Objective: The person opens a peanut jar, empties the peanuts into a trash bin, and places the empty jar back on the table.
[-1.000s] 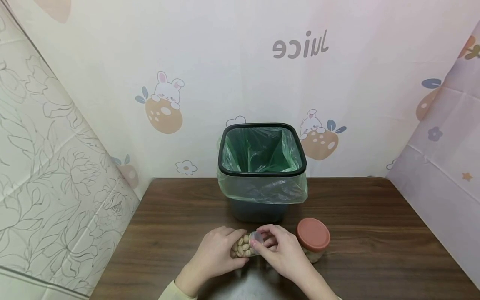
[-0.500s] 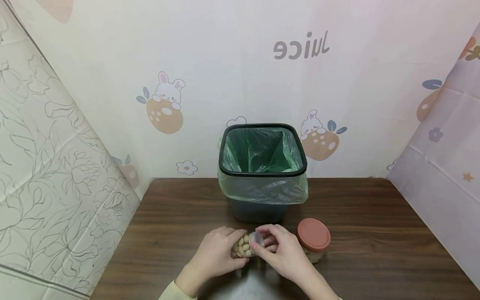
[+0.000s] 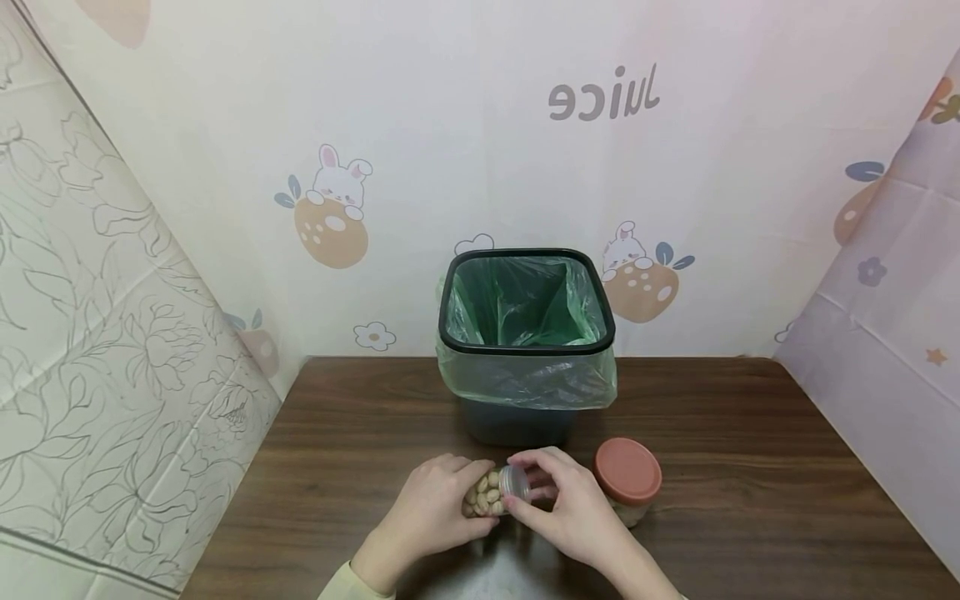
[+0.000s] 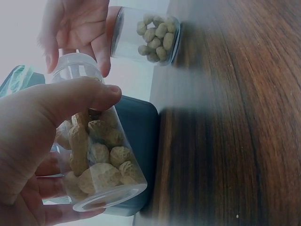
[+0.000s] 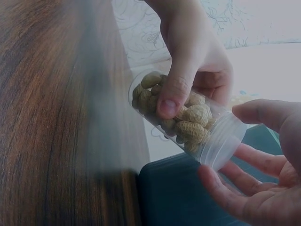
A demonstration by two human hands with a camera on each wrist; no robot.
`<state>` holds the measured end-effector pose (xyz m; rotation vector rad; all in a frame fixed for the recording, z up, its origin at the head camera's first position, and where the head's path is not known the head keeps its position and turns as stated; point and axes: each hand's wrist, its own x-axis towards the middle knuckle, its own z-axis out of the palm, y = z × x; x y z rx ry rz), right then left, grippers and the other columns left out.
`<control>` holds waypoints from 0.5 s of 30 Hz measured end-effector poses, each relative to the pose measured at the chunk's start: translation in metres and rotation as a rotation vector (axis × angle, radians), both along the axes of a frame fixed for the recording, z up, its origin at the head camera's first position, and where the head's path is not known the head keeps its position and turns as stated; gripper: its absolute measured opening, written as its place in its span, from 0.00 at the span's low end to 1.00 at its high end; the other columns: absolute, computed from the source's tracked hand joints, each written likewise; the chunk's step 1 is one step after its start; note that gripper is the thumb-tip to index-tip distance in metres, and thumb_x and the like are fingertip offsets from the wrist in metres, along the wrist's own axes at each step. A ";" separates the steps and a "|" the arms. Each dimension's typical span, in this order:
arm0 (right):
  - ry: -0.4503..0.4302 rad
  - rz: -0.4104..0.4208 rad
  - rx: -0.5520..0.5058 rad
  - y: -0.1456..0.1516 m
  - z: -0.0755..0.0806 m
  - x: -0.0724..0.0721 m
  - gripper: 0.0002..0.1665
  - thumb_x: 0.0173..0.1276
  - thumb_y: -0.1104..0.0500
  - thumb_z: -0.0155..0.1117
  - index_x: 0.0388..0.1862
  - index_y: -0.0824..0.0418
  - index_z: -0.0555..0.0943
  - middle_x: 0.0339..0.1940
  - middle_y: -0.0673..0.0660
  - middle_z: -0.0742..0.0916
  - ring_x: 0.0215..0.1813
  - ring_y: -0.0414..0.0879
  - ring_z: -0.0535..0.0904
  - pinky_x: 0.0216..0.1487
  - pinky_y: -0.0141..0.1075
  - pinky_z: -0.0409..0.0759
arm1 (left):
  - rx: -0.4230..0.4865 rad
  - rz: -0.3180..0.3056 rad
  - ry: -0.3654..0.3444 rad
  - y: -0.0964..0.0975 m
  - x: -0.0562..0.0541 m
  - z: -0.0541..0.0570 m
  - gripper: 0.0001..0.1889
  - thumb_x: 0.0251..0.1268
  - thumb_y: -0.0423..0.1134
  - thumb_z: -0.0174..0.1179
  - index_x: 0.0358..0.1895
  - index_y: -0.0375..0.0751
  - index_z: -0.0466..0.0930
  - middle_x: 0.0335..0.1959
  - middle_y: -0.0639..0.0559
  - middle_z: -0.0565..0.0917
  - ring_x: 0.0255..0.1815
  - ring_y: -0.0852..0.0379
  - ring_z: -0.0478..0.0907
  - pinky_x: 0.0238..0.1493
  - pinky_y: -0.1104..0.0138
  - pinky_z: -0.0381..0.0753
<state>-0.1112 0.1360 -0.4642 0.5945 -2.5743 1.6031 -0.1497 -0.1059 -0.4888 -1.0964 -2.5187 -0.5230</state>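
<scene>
A clear plastic jar (image 4: 101, 153) of unshelled peanuts lies tilted between the hands, its translucent lid (image 5: 225, 141) pointing to the right. My left hand (image 3: 437, 502) grips the jar's body, thumb across the near side and fingers behind. With thumb and fingertips, my right hand (image 3: 567, 506) holds the rim of the lid, which sits on the jar's mouth. Just beyond the right hand a second clear jar (image 4: 162, 35) of peanuts stands on the table, topped by a pink lid (image 3: 627, 470).
Behind the hands stands a dark bin (image 3: 517, 423) with a black rim (image 3: 525, 349) and a green plastic liner (image 3: 528, 383) folded over it. The brown wooden table (image 3: 352, 417) meets patterned curtains (image 3: 420, 150) at the back and sides.
My right thumb has shifted slightly toward the table's near side along the lid, and the fingertips have moved a little. The left hand keeps its grip on the jar.
</scene>
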 end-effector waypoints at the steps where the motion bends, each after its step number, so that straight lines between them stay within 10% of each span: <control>1: 0.007 0.006 0.001 0.000 0.000 0.000 0.23 0.70 0.55 0.82 0.60 0.56 0.85 0.54 0.50 0.86 0.52 0.49 0.88 0.49 0.39 0.90 | 0.002 -0.001 -0.001 0.000 0.000 0.000 0.33 0.46 0.56 0.85 0.56 0.47 0.89 0.40 0.58 0.89 0.38 0.60 0.84 0.40 0.62 0.85; 15: 0.058 0.044 0.002 0.003 0.000 -0.002 0.25 0.68 0.59 0.83 0.61 0.48 0.84 0.56 0.49 0.85 0.54 0.48 0.87 0.51 0.39 0.90 | 0.006 -0.008 0.007 0.000 0.001 0.000 0.32 0.45 0.56 0.86 0.55 0.48 0.89 0.39 0.59 0.89 0.38 0.61 0.83 0.40 0.63 0.84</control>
